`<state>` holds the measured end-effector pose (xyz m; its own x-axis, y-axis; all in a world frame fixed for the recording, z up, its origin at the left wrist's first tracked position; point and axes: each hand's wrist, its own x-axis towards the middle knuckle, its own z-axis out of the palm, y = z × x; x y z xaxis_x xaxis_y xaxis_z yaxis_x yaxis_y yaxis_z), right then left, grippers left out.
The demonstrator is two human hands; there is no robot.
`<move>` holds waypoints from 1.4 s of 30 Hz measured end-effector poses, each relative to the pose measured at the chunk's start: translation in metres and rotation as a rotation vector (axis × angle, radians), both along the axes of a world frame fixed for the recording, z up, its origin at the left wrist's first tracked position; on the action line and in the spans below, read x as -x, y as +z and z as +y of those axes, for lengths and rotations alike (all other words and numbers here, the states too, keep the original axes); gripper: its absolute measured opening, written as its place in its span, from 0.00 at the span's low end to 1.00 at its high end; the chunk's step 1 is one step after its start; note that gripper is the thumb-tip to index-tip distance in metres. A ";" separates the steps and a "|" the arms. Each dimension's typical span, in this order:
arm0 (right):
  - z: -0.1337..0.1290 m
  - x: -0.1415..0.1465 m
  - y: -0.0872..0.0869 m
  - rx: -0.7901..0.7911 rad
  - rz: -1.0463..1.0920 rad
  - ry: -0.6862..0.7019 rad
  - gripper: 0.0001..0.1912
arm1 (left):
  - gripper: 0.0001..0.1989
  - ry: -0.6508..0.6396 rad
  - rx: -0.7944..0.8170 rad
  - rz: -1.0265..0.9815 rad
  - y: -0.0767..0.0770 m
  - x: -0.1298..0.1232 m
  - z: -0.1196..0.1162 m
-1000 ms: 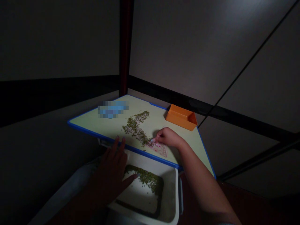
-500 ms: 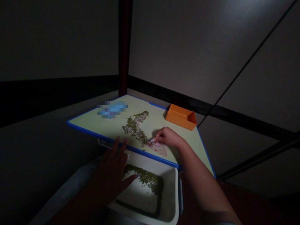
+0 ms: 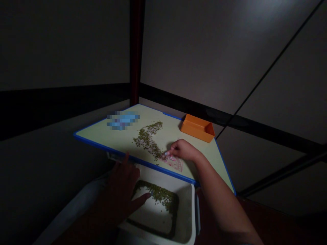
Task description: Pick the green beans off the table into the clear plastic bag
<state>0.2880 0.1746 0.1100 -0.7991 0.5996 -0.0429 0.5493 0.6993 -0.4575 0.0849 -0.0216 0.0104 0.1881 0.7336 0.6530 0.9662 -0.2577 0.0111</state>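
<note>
In a dim corner between 2 grey walls [image 3: 204,58], we have a pale, blue-edged table [image 3: 102,134]. Just below its near edge stands a white container [image 3: 186,208], and at the far right of the table sits an orange box [image 3: 195,133], its inside only partly visible. A blue thing [image 3: 124,119] lies at the far left, too blurred to name.

Our left hand [image 3: 125,180] is at the table's near edge, 1 finger raised to the blue border and the thumb out over the container; in the shadow we cannot tell whether its fingers grip the rim. Our right hand [image 3: 184,149] rests on the table with its fingers pinched on the pink protractor [image 3: 176,165], which lies near the table's near edge.

Smallest are the green grains: a loose band on the table [image 3: 146,136] reaches from the far side to the protractor's left edge, and more [image 3: 162,194] lie in the container. We judge the step in hand to be working the protractor against that band. A next move would call for keeping its edge low, with the container close under the border.
</note>
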 end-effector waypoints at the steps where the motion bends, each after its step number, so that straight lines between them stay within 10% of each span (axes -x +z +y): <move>1: 0.000 0.000 0.000 0.002 0.003 -0.001 0.13 | 0.25 0.002 0.023 0.018 -0.001 0.000 0.000; 42: -0.004 0.004 0.001 0.030 0.080 0.015 0.14 | 0.27 -0.008 0.327 -0.005 0.004 0.000 0.001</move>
<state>0.2841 0.1709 0.1109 -0.8099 0.5866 0.0033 0.4996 0.6927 -0.5201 0.0847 -0.0209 0.0143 0.1920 0.9030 0.3843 0.9638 -0.2472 0.0994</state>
